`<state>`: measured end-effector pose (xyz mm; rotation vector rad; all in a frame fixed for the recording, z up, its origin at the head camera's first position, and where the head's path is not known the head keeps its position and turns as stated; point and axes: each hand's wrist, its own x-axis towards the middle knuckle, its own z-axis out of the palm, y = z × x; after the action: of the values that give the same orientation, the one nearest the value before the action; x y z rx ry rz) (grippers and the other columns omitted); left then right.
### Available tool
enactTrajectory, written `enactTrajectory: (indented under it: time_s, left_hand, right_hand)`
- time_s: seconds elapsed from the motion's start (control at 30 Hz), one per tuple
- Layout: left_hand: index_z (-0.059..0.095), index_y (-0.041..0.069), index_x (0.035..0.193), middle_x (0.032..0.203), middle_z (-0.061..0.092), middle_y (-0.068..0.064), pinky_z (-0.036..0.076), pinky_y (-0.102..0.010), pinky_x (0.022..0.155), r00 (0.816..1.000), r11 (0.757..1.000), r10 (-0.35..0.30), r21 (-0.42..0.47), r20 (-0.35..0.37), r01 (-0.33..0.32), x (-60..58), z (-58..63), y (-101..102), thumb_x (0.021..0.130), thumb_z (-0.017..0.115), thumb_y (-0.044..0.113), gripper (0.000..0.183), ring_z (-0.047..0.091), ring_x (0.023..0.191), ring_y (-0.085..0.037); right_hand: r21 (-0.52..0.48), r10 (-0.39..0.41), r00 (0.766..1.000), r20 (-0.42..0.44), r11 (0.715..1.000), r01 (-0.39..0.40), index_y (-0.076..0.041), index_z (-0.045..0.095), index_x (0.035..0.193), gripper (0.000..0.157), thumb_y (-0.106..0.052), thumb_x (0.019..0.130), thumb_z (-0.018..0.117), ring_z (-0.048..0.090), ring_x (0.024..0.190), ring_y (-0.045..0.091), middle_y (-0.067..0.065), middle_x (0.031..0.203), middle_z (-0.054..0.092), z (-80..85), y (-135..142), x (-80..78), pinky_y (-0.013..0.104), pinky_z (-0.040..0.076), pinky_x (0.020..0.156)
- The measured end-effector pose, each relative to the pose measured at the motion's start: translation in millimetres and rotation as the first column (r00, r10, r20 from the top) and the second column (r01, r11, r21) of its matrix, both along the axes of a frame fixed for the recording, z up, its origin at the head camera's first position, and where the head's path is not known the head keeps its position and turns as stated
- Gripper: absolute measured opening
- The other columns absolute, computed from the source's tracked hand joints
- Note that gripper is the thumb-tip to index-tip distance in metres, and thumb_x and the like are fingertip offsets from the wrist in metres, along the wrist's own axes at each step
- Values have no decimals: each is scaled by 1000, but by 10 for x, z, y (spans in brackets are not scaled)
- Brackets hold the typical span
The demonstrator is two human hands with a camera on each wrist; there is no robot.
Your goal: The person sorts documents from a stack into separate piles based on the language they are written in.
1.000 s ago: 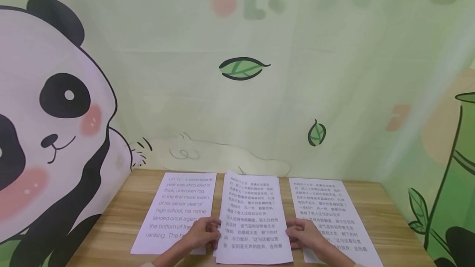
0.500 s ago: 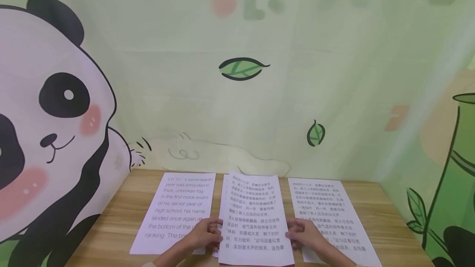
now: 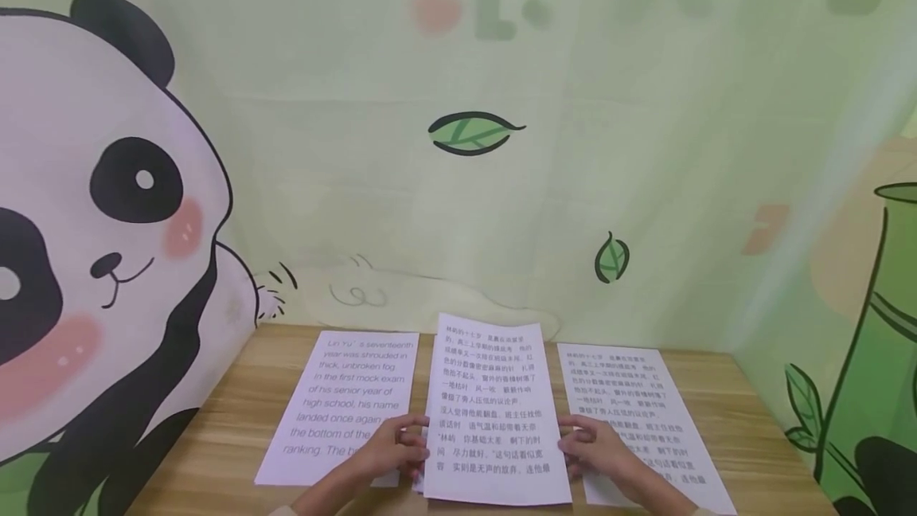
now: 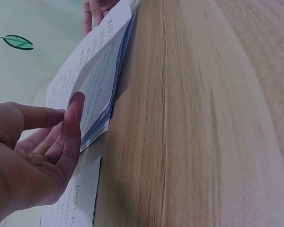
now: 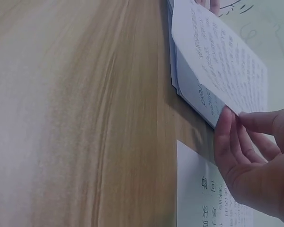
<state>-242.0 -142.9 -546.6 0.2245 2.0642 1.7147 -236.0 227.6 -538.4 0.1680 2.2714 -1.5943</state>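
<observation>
Between both hands is a white sheet of paper (image 3: 490,412) printed with Chinese characters. My left hand (image 3: 392,450) pinches its left edge between thumb and fingers. At the opposite edge my right hand (image 3: 598,452) pinches it the same way. The wrist views show this sheet raised and slightly bowed over a pile of printed sheets (image 5: 195,94), whose layered edges show below it. In the head view the sheet hides most of that pile.
Left of the pile lies a sheet with English text (image 3: 344,396), partly under my left hand. A sheet with Chinese text (image 3: 630,396) lies to the right, partly behind my right hand. The wooden table (image 3: 215,444) meets a green panda-printed backdrop (image 3: 344,181).
The held sheet has risen a little, its far edge now higher against the backdrop. Both hands have come up slightly with it, keeping their pinch. The side sheets lie as before.
</observation>
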Motion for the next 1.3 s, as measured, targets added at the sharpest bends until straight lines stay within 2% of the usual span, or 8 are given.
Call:
enactTrajectory:
  time_s: [0.23, 0.43, 0.6, 0.9, 1.17, 1.3]
  left_hand:
    - [46, -10, 143, 91, 72, -3, 58, -24, 65, 1000, 999, -3, 37, -10, 4, -6, -20, 19, 88, 67, -2, 60, 68, 69, -10]
    - [45, -10, 144, 97, 73, -7, 59, -27, 69, 1000, 1000, 12, 22, 1, -12, -21, -16, 63, 89, 67, 1, 61, 70, 75, -12]
    - [45, -8, 145, 102, 76, -9, 60, -29, 72, 1000, 999, 4, 41, 19, -5, -45, -7, 140, 90, 67, 4, 60, 71, 80, -14]
    - [47, -9, 141, 97, 75, -8, 60, -29, 70, 999, 994, -40, 102, 4, 39, -75, -70, 310, 90, 67, 2, 56, 72, 79, -15]
    - [51, -4, 138, 101, 77, -13, 61, -30, 70, 998, 992, -58, 110, 18, 55, -78, -53, 561, 91, 68, 4, 51, 73, 78, -15]
    - [52, -3, 137, 98, 77, -11, 60, -29, 69, 998, 992, -64, 111, 11, 62, -86, -43, 698, 90, 69, 4, 50, 73, 77, -15]
  right_hand:
    - [-75, 60, 998, 10, 995, -59, 4, 41, 150, 65, -12, 95, 70, 72, 91, 17, 7, 101, 75, -10, 93, 28, 37, 62, 81]
    - [-128, 118, 993, -23, 985, -120, 5, 34, 153, 70, -16, 97, 68, 72, 98, 19, 7, 109, 74, -6, 238, 38, 39, 62, 85]
    - [-179, 144, 988, -52, 972, -151, 6, 32, 154, 70, -16, 98, 67, 71, 97, 17, 4, 107, 74, 14, 347, 44, 37, 62, 83]
    - [-218, 134, 990, -47, 966, -141, 8, 30, 154, 71, -14, 98, 66, 69, 99, 15, 2, 107, 72, -27, 550, 90, 36, 61, 83]
    - [-214, 118, 992, -40, 969, -124, 6, 30, 154, 70, -16, 99, 65, 69, 99, 14, 2, 109, 73, -9, 822, 101, 36, 61, 83]
    - [-220, 108, 993, -39, 969, -114, 5, 32, 154, 68, -16, 99, 65, 69, 98, 14, 0, 109, 73, -29, 945, 105, 35, 60, 83]
